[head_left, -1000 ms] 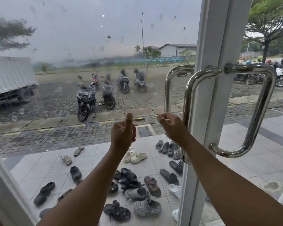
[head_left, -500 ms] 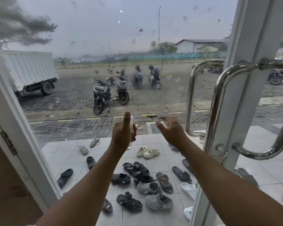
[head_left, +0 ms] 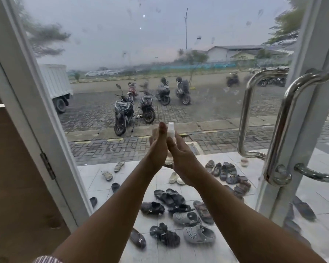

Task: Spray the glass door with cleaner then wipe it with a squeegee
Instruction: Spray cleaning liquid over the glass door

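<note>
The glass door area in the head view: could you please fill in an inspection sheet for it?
Surface: clear glass door pane, streaked and spotted with droplets.
Job's things: small white spray bottle held upright between both hands; no squeegee seen.
Clutter: scattered sandals and clogs on the tiles outside.
Hands: left hand and right hand closed around the bottle.
Cables: nothing seen.
Surroundings: chrome pull handle, parked motorbikes, white truck.

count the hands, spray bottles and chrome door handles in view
hands: 2 (left hand, right hand)
spray bottle: 1
chrome door handles: 3 ()
total: 6
</note>
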